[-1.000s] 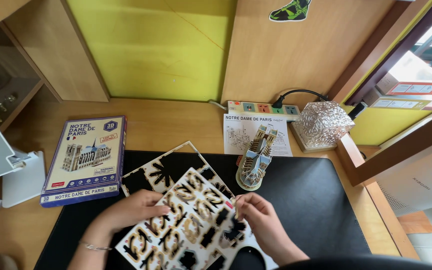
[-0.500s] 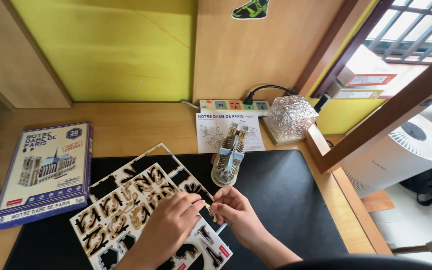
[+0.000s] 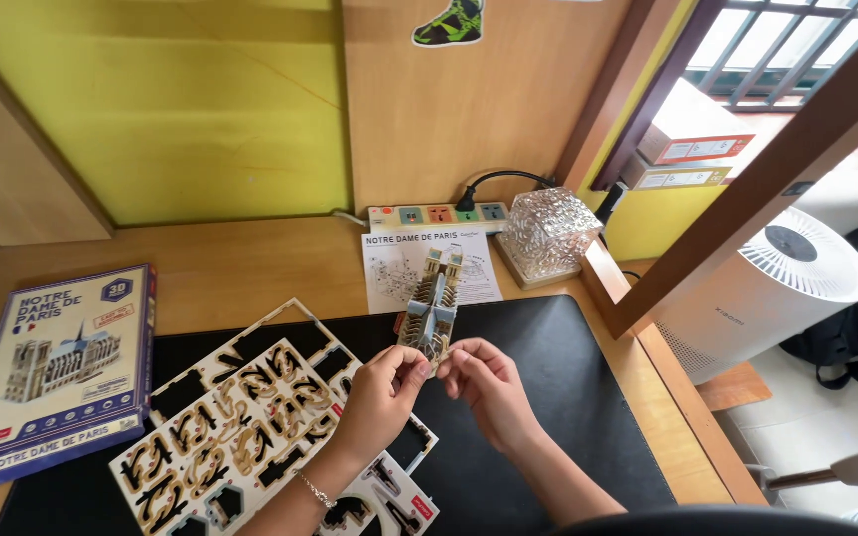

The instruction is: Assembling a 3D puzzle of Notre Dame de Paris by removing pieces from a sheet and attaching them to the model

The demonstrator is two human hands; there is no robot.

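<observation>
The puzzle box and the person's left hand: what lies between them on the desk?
Punched-out puzzle sheets on the black mat, seen in the head view.

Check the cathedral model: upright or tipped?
Upright. The cathedral model has its towers pointing up, with the left hand and right hand touching its base above the black mat.

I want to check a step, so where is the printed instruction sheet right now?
In the head view the instruction sheet lies flat on the wooden desk just beyond the black mat, in front of the power strip and left of the crystal-patterned lamp.
</observation>
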